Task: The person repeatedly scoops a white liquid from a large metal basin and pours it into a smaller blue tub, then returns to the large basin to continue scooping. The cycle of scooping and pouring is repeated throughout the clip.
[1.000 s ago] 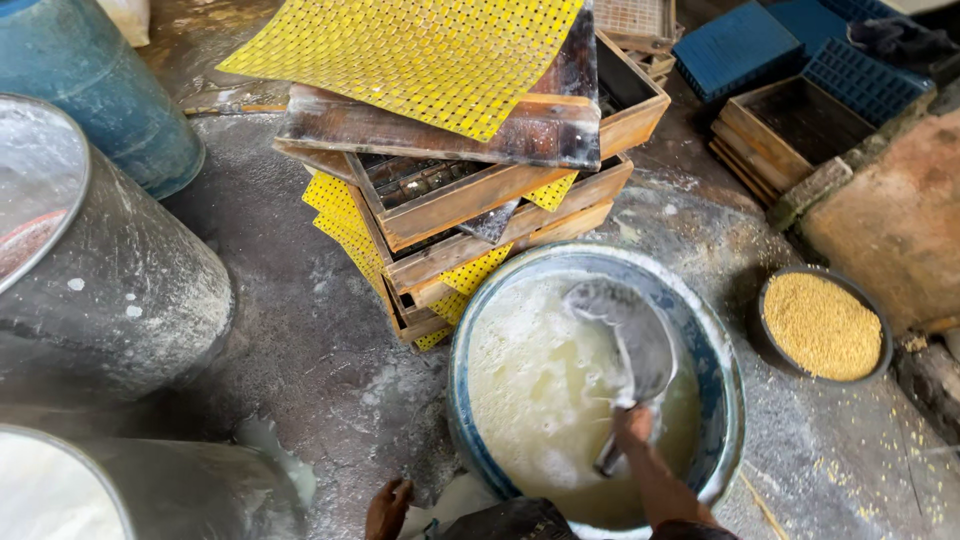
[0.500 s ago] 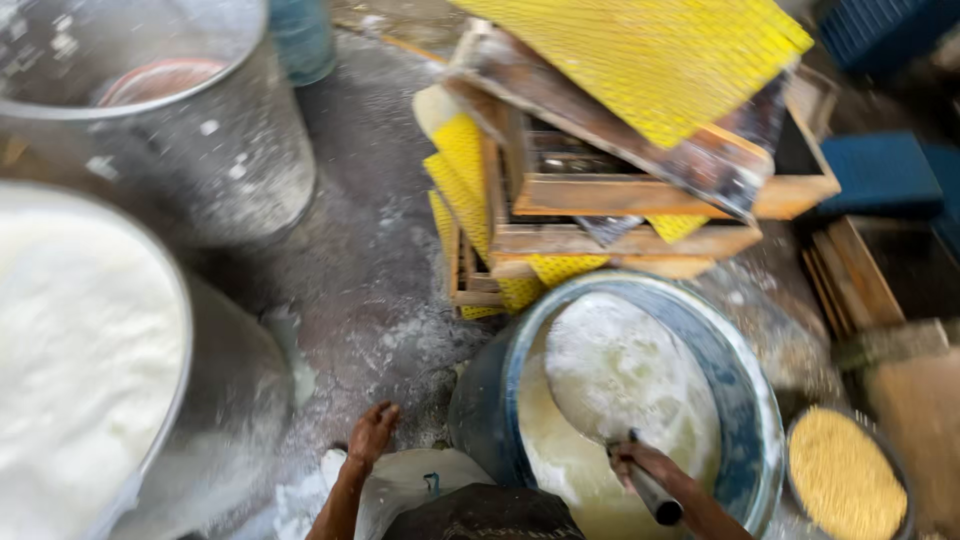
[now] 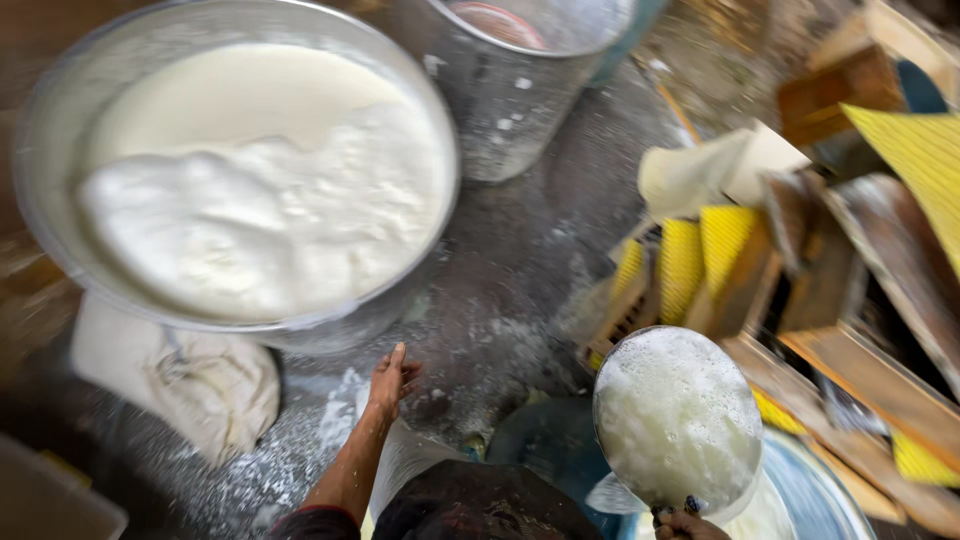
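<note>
- The right hand, at the bottom edge right of centre, is clenched around the handle of a round metal scoop heaped with white foamy curd.
- The scoop's pan sits just above that hand in the frame; its handle runs down and slightly left from pan to hand.
- The large metal vat of white liquid fills the upper left, well apart from the scoop, up and to its left.
- The left hand, at lower centre, is released, fingers loosely spread and holding nothing, over the wet grey floor just below the vat's rim; it is the nearer hand to the vat.
- The blue-rimmed basin lies under the scoop at lower right.
</note>
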